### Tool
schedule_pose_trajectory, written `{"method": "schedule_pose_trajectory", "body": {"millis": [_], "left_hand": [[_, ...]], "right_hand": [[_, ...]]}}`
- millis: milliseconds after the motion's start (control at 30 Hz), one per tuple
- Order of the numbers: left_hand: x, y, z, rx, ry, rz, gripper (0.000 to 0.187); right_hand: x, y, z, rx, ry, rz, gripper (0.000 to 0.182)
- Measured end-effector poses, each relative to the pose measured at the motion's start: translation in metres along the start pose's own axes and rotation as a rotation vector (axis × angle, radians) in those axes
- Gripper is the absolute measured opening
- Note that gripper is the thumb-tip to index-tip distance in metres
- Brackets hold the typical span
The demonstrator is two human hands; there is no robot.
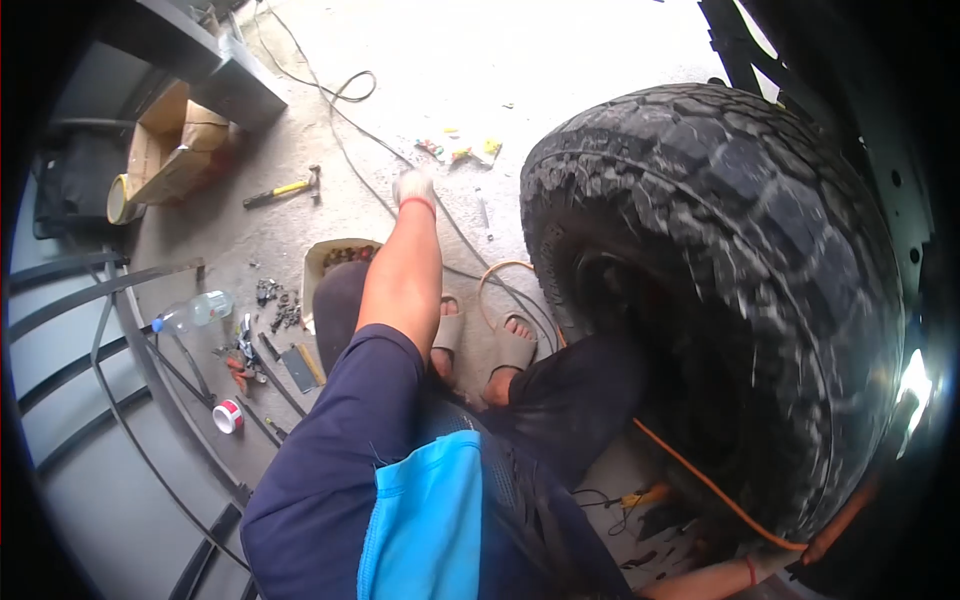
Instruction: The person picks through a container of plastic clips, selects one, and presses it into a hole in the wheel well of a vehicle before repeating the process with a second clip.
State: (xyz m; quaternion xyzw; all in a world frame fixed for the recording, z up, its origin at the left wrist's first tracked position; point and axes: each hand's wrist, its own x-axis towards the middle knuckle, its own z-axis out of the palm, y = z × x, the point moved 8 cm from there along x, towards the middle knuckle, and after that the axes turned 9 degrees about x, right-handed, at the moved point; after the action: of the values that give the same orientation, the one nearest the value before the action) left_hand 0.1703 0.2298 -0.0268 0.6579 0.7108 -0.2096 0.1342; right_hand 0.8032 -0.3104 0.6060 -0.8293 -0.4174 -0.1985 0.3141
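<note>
My left arm stretches forward over the floor. At its end, my left hand (413, 186) looks pale, compact and blurred by glare, so its fingers do not show clearly. A large black tyre (720, 190) with worn, chipped tread stands upright on my right. Low at the tyre's near edge, my right hand (795, 556) is closed where an orange hose (700, 478) runs into it. The dark edge of the view partly hides those fingers. Beside my left knee, an open box (312, 262) holds small dark and reddish pieces.
A yellow-handled hammer (281, 193), a plastic bottle (200, 311), a tape roll (228, 416) and scattered small parts (280, 300) lie to the left. Dark cables (350, 135) cross the floor ahead. Metal bars (120, 285) and a cardboard box (165, 145) stand at the left edge.
</note>
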Motion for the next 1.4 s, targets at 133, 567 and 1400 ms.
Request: {"method": "schedule_pose_trajectory", "body": {"millis": [133,567,1400], "left_hand": [[-0.006,-0.003,0.104,-0.650,0.056,-0.425,0.039],[0.035,-0.020,0.109,-0.404,0.257,-0.345,0.056],[-0.197,0.035,-0.360,-1.698,0.695,0.619,0.029]], "right_hand": [[0.020,0.001,0.011,-0.066,-0.046,0.006,0.038],[0.066,-0.005,0.057,-0.130,-0.128,0.028,0.037],[-0.027,-0.067,0.014,0.223,0.210,0.169,0.034]]}}
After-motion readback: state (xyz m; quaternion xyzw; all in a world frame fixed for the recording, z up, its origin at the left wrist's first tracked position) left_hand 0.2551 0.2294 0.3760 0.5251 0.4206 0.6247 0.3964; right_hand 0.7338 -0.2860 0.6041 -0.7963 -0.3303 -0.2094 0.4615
